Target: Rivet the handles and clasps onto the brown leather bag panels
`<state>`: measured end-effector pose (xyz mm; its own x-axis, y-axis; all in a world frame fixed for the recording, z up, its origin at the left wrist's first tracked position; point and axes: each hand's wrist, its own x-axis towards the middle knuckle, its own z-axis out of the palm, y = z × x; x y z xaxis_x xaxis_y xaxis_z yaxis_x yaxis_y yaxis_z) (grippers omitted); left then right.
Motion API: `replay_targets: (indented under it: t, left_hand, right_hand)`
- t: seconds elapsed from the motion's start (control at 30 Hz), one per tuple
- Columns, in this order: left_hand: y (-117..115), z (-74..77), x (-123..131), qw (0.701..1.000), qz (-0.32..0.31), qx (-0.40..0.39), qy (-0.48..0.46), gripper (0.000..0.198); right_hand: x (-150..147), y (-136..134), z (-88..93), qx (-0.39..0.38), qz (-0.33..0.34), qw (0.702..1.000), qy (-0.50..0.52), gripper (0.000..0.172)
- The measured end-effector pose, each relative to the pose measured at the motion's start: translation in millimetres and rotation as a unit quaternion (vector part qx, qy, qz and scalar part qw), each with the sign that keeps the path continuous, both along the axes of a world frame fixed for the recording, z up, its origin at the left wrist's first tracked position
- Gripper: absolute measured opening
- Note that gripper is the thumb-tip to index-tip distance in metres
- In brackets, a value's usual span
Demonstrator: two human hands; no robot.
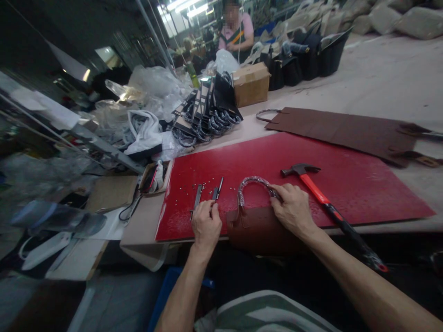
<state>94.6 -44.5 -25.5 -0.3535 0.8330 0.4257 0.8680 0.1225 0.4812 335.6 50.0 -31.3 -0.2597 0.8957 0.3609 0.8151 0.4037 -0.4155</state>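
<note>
My left hand (206, 224) rests on the near edge of the red board (346, 184), fingers curled, fingertips at a small dark metal tool (217, 190). A second thin metal tool (197, 197) lies just to its left, with tiny rivets scattered around. My right hand (292, 207) presses on a brown leather bag piece (252, 228) and pinches the right end of its plastic-wrapped handle (251, 183). A hammer (313, 186) with a red and black grip lies to the right of that hand.
A large brown leather panel (346, 131) lies beyond the red board. Stacked black bag parts (207, 115), a cardboard box (251, 84) and plastic wrapping (155, 87) sit at the back left. A person (237, 32) sits at the table's far end by black bags (311, 57).
</note>
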Motion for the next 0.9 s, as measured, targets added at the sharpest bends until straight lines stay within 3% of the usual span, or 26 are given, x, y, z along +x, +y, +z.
replay_targets:
  t: [0.1, 0.2, 0.3, 0.5, 0.6, 0.73, 0.9]
  left_hand:
    - [19, 20.3, -18, 0.985, 0.038, -0.161, 0.042, 0.020]
    - [41, 37.8, -25, 0.942, 0.040, -0.324, 0.079, 0.027]
    - [58, 46.5, -31, 0.910, 0.030, -0.405, 0.080, 0.024]
    - [61, 47.4, -46, 0.910, 0.035, -0.408, 0.068, 0.019]
    - [59, 46.8, -42, 0.930, 0.064, -0.351, 0.091, 0.019]
    - [69, 45.9, -25, 0.953, 0.024, -0.278, 0.115, 0.022]
    - [101, 43.2, -13, 0.933, 0.014, -0.346, 0.095, 0.028]
  right_hand:
    - [0, 0, 0.3, -0.001, -0.003, 1.000, -0.008, 0.031]
    - [0, -1, 0.6, -0.006, -0.006, 1.000, -0.007, 0.032]
    - [0, -3, 2.2, -0.018, -0.008, 1.000, -0.008, 0.033]
    - [-1, -4, 5.5, -0.026, -0.012, 1.000, -0.005, 0.033]
    - [-1, -4, 5.8, -0.027, -0.010, 1.000, -0.001, 0.033]
    - [0, -4, 4.9, -0.029, -0.008, 1.000, 0.003, 0.033]
    - [-1, -5, 3.5, -0.037, -0.009, 0.999, 0.007, 0.033]
